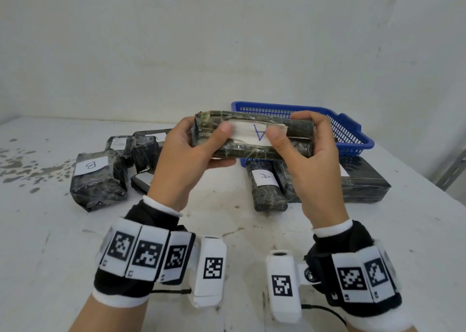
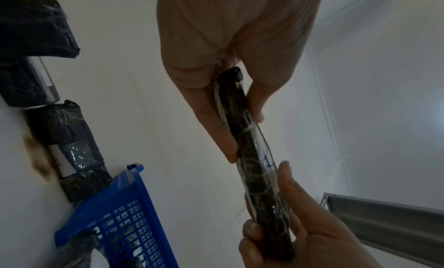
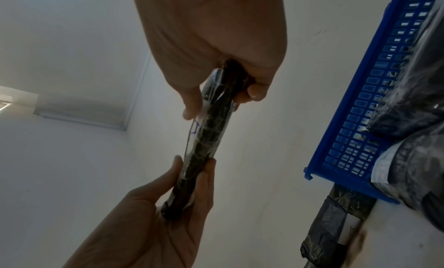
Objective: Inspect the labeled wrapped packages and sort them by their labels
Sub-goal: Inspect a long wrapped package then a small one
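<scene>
White table [image 1: 50, 243], bearing all below the grip. Blue basket [image 1: 353, 135], sitting behind the held item. Package marked "B" [image 1: 98, 180], lying left of the grip; package marked "A" [image 1: 267, 188], lying beneath it. Held package [image 1: 252, 136] (white label reading "A"): left hand [image 1: 181, 160] and right hand [image 1: 317, 160] are gripping its ends, fingers curled, thumbs pressing the label.

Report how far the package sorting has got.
Done, apparently: one package marked A lies on the table in front of the blue basket, one marked B in the group at the left. In hand: the left hand and right hand hold up a dark wrapped package, its label reading A. Left: placing it, likely by the A one; other left-side labels are unreadable.
</scene>
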